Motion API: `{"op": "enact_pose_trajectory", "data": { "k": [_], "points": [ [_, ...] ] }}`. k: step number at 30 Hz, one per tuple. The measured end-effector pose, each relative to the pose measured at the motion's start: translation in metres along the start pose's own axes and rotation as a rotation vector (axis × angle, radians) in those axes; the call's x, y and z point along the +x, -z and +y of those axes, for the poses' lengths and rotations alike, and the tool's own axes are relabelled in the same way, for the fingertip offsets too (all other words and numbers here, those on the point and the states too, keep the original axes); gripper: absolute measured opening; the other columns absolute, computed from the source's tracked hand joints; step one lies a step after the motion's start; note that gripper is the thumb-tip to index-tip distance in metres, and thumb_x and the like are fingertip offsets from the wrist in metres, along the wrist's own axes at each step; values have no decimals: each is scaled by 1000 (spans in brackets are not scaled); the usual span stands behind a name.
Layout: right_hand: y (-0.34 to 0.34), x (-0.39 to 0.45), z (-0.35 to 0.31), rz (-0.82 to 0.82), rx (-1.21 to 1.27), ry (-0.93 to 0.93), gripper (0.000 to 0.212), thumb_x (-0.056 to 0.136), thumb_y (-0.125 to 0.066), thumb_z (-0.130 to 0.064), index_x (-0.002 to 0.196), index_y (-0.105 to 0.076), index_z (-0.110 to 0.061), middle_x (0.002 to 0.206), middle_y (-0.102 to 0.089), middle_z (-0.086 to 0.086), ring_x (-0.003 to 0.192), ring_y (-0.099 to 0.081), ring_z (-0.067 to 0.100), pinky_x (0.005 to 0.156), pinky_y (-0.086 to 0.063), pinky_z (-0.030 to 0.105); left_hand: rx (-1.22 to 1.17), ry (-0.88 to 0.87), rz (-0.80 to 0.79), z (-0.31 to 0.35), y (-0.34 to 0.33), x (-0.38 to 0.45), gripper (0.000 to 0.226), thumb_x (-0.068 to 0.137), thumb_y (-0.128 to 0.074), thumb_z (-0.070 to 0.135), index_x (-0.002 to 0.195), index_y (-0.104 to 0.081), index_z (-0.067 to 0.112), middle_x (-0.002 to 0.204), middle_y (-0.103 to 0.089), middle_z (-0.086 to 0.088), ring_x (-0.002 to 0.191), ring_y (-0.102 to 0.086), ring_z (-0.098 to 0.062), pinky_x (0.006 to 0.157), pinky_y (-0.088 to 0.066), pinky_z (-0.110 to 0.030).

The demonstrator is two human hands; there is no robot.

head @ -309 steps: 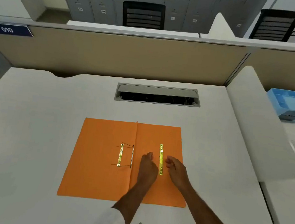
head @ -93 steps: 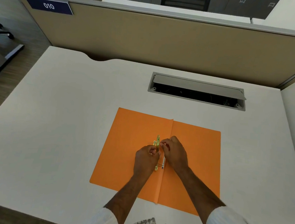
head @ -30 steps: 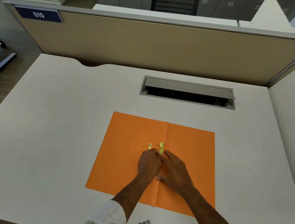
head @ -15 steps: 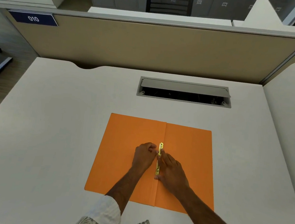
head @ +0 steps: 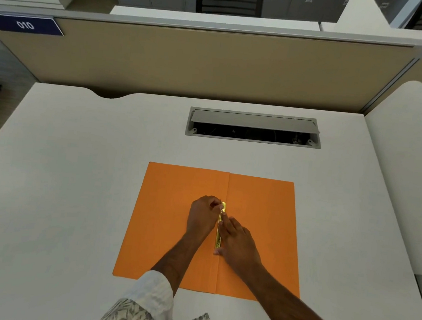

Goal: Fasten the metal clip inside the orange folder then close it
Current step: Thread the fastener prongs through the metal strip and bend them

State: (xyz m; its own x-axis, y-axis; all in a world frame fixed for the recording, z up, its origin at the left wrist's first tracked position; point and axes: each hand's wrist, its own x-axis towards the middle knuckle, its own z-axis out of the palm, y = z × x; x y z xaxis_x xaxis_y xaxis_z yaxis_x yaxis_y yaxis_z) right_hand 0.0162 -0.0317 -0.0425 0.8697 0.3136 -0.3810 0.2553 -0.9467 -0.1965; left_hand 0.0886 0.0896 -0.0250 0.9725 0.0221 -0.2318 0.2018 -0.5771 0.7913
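Observation:
An orange folder point(head: 168, 222) lies open and flat on the white desk. A gold metal clip bar point(head: 219, 238) runs along the centre fold, just left of it. My left hand point(head: 202, 216) is curled, its fingertips pinching at the bar's far end. My right hand point(head: 237, 240) lies flat beside the bar, with its index finger pressing on the upper part and its thumb at the near end. The prongs are hidden under the hands and the bar.
The white desk point(head: 76, 173) has a grey cable hatch point(head: 253, 128) open beyond the folder. A beige partition point(head: 213, 65) closes the far side, and a white rounded divider point(head: 407, 151) stands at the right. A blue plate marked 010 point(head: 25, 25) hangs at the upper left.
The loose bar, earlier on the right leaf, now lies over the fastener at the fold. In the last second both hands pressed it flat and the upright prongs went out of sight.

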Motion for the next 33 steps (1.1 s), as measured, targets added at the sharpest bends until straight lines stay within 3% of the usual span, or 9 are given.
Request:
{"op": "enact_pose_trajectory", "data": {
  "k": [4, 8, 17, 27, 33],
  "points": [
    [3, 1, 0, 17, -30, 15, 89, 76, -73, -53, 142, -40, -4, 163, -10, 8, 137, -34, 32, 97, -47, 47, 20, 28, 21, -2, 0, 6, 6, 85, -68, 12, 88, -73, 12, 87, -73, -1, 75, -63, -10, 65, -47, -18],
    [6, 3, 0, 23, -59, 38, 89, 77, -72, -54, 142, -38, -3, 163, -9, 7, 136, -34, 32, 95, -47, 48, 45, 34, 2, -4, 1, 15, 5, 84, -69, 10, 84, -72, 14, 88, -70, 2, 75, -61, -8, 63, -42, -13],
    [13, 6, 1, 24, -102, 44, 88, 77, -70, -56, 140, -37, -5, 162, -15, 12, 131, -36, 32, 92, -48, 44, 120, -10, -56, -4, -5, 30, 6, 87, -68, 12, 85, -73, 13, 92, -65, 0, 77, -61, -11, 65, -48, -22],
    [12, 4, 0, 44, -71, 35, 88, 77, -70, -56, 141, -35, -7, 162, -16, 10, 135, -33, 31, 99, -43, 45, 175, -88, -125, 2, -5, 40, 2, 83, -74, 13, 84, -75, 12, 89, -64, -3, 81, -61, -16, 72, -52, -31],
    [10, 3, 0, 52, -41, 21, 89, 75, -73, -54, 141, -36, -7, 161, -20, 10, 135, -34, 31, 102, -42, 46, 184, -76, -117, 3, -8, 40, 1, 82, -75, 15, 82, -75, 15, 86, -59, 2, 80, -59, -14, 70, -50, -29]
  ]
}}
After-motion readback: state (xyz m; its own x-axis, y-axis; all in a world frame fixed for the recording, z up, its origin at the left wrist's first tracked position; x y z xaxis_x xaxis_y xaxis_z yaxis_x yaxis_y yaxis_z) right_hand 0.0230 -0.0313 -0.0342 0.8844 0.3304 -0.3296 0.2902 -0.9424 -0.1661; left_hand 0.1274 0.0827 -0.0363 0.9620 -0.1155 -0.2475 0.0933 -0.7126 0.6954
